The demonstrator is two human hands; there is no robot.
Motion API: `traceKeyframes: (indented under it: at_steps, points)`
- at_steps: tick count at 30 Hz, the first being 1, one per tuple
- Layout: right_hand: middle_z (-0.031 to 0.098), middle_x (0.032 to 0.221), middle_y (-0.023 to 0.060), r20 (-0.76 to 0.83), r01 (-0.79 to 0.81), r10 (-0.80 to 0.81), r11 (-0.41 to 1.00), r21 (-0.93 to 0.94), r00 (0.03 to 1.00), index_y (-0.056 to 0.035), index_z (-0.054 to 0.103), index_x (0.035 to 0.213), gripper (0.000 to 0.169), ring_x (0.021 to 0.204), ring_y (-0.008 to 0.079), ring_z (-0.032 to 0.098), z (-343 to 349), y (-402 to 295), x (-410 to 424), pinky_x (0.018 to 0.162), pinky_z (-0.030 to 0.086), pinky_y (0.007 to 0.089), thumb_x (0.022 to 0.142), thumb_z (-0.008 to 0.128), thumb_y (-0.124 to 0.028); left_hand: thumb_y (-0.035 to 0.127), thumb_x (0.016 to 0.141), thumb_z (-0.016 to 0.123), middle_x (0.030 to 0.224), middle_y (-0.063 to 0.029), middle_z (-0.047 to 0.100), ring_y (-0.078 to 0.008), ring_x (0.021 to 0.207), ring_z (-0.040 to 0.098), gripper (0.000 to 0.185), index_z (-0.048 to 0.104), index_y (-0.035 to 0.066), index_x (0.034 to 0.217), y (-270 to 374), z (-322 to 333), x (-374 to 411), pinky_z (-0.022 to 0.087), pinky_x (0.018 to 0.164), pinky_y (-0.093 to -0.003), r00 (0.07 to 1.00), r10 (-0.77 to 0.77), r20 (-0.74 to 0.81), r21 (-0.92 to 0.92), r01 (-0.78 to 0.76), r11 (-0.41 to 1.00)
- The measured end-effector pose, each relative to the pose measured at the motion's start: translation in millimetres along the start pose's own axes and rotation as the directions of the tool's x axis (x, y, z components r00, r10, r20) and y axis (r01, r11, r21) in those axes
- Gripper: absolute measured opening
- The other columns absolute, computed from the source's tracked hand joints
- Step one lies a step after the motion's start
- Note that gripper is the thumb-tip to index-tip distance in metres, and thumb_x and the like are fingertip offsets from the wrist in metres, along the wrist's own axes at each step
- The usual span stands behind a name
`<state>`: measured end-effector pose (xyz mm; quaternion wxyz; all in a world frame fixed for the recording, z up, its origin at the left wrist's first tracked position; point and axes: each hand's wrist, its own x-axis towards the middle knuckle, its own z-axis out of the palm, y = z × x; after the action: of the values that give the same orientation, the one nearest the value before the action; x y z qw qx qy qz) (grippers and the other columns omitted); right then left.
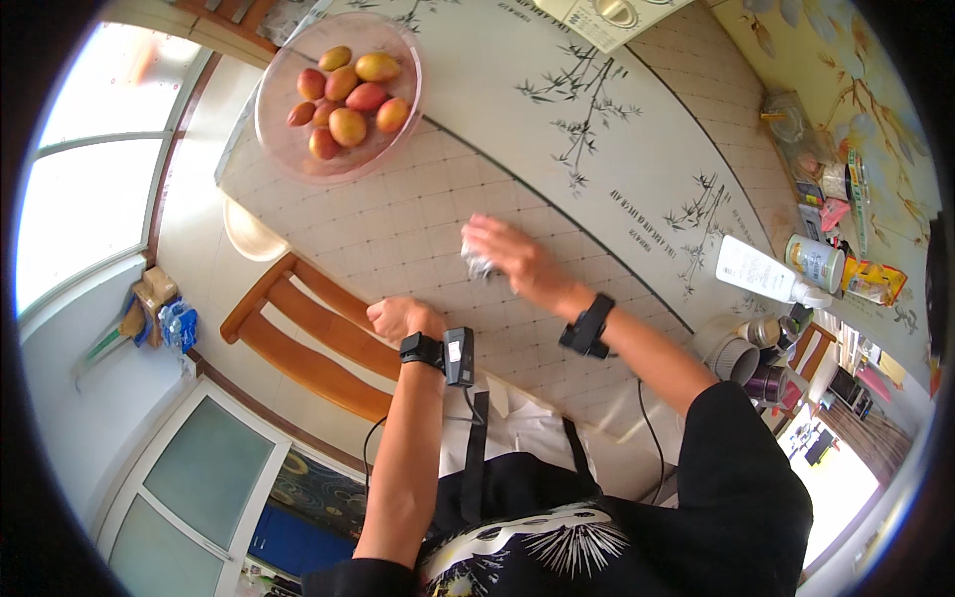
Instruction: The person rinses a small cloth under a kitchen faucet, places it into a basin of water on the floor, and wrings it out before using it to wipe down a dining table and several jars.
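Observation:
My right hand (515,257) is over the table's tiled-pattern cover, with a crumpled white tissue or thin cloth (476,263) under its fingers against the surface. My left hand (403,317) is curled into a loose fist at the table's near edge, beside the wooden chair's back; nothing shows in it. Both wrists wear black straps with small devices. Beyond the hands lies the table (388,201), half tile-patterned and half white with printed bamboo. At its far left corner a clear pink-tinted bowl (268,119) holds several red and yellow fruits (348,127).
A wooden chair (321,339) stands against the near edge. Rightward are a white pump bottle (757,270), a tub (813,261), a yellow packet (873,282) and several cups (735,358). A white appliance with a dial (613,11) sits at the far edge.

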<state>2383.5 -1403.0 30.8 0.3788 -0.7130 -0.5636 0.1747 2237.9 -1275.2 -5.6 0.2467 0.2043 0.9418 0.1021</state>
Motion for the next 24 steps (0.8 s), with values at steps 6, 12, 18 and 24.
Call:
traceKeyframes:
  at_steps: [6,12,18,24]
  points:
    - [0.054,0.117,0.0169,-0.477,-0.296,0.19,0.942,-0.156,0.858,0.0035,0.055,0.111,0.043,0.116,0.0335,0.047,3.5,22.3,45.7,0.098,0.039,0.038,0.071,0.043,0.015,0.035,0.087,0.033,0.093,-0.0121,0.059,-0.0267,0.083,0.055,0.04,0.056,0.002,0.085,-19.0,-8.2,11.9,0.045,0.072,-0.0396,0.913,0.055,0.405,-0.38,0.114,0.918]
    - [0.055,0.121,0.0116,0.07,0.114,-0.108,0.99,-0.078,0.992,-0.0007,0.057,0.111,0.032,0.122,0.0254,0.046,79.1,-67.0,-10.1,0.099,0.041,0.0352,0.08,0.046,0.003,0.024,0.084,0.042,0.056,0.005,0.037,-0.0069,0.046,0.033,0.018,0.043,0.015,0.069,-24.8,-35.7,47.8,0.026,0.042,-0.0228,0.589,0.147,0.794,-0.389,0.307,0.869]
    - [0.053,0.124,0.0119,-0.118,-0.089,0.069,0.98,-0.176,0.991,-0.0002,0.056,0.115,0.04,0.124,0.0271,0.043,48.6,-39.4,7.9,0.103,0.038,0.0362,0.078,0.043,0.009,0.033,0.095,0.042,0.059,0.0039,0.039,-0.0057,0.048,0.034,0.031,0.043,0.014,0.071,-28.1,-50.6,44.8,0.027,0.043,-0.0209,0.532,0.307,0.79,-0.475,0.212,0.854]
    - [0.048,0.13,0.012,-0.037,-0.107,0.104,0.99,-0.089,0.994,0.0002,0.053,0.12,0.038,0.126,0.0261,0.041,89.8,-83.1,-38.7,0.105,0.034,0.0356,0.084,0.041,-0.003,0.028,0.097,0.045,0.062,0.0056,0.042,-0.0033,0.054,0.038,0.024,0.045,0.012,0.079,-36.7,-49.2,64.8,0.031,0.047,-0.0186,0.333,0.661,0.673,-0.621,-0.232,0.749]
